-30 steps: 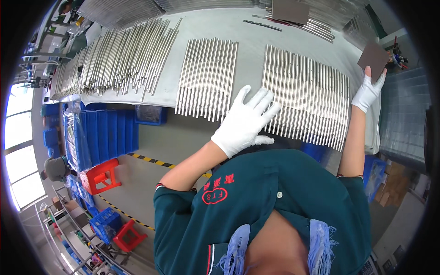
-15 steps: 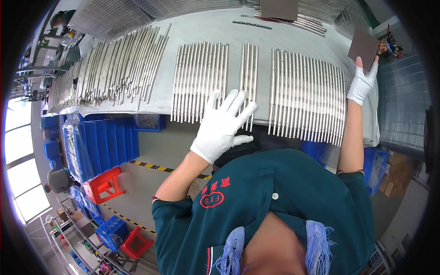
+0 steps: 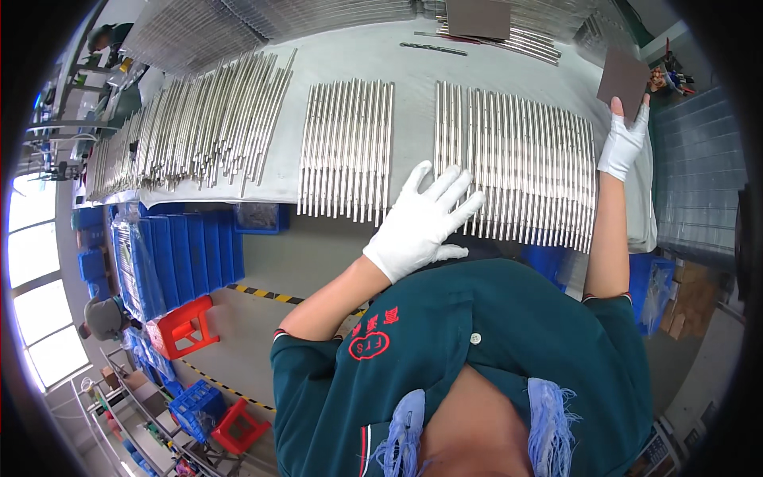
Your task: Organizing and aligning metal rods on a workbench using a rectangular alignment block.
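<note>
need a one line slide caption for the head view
White-gloved left hand at the near ends of silvery rods, right hand holding a flat brown piece.

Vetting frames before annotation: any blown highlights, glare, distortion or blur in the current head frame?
Head view: window at far left blown nearly white; head view: pale glare bands across the right-hand group of metal rods; head view: table edge bows, black fisheye rim; head view: left hand bright, finger outlines clear, no obvious blur.
</note>
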Demonstrator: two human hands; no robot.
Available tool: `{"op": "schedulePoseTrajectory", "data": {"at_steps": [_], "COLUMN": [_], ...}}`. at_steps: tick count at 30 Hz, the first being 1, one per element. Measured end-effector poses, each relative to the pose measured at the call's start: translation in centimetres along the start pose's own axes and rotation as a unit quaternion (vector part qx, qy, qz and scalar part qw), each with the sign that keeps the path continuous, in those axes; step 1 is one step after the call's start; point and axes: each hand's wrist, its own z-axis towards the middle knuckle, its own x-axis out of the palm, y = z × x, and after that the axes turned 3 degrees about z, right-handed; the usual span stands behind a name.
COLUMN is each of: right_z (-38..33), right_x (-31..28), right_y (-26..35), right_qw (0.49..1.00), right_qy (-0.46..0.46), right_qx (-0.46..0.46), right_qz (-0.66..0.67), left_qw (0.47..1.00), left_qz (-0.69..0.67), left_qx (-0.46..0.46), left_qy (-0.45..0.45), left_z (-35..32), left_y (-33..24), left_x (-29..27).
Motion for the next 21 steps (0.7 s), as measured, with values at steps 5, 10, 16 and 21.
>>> {"op": "schedulePoseTrajectory", "data": {"at_steps": [5,10,16,21], "right_z": [-0.2,0.1,0.5,0.2], "right_x": [0.2,-0.4,-0.8,-0.3], "right_y": [0.9,0.0,-0.9,-0.4], "right_qw": [0.996,0.996,0.994,0.996], "right_qy": [-0.005,0.002,0.013,0.012], "right_qx": [-0.013,-0.026,-0.040,-0.038], "right_qz": [-0.083,-0.083,-0.099,-0.082], "left_qw": [1.000,0.998,0.998,0.999], "left_qz": [0.003,0.048,0.043,0.008], "left_qx": [-0.001,-0.049,-0.050,0.025], "left_qy": [-0.001,0.009,0.000,0.031], "left_z": [-0.4,-2.5,-2.0,1.0], "left_y": [0.0,1.3,1.2,-0.2], "left_x": [-0.2,-1.8,-2.0,-0.7]}}
